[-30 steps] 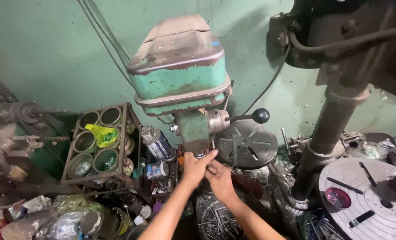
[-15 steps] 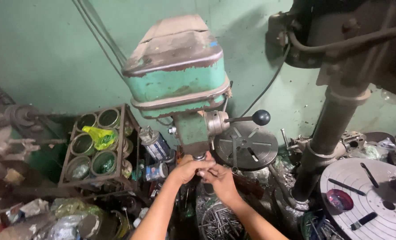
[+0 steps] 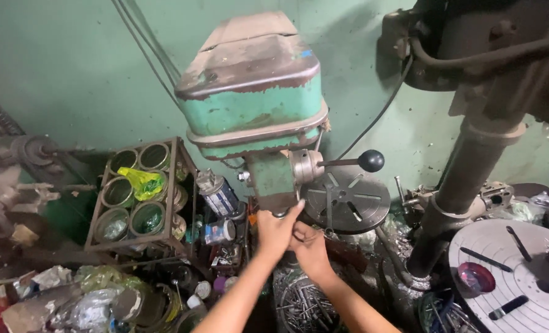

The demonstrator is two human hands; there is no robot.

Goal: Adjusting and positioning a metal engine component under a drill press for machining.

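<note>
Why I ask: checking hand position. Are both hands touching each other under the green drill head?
Touching. The head view shows the left hand and right hand pressed together with no gap, just below the green drill head.

Both hands sit lower under the green drill press (image 3: 256, 111) than a second ago. The left hand (image 3: 276, 229) no longer presses flat up against the spindle; it now cups beneath it with one finger raised toward the head. The right hand (image 3: 311, 245) comes in just below and touches the left, fingers curled, where before it lay slightly apart.
</note>
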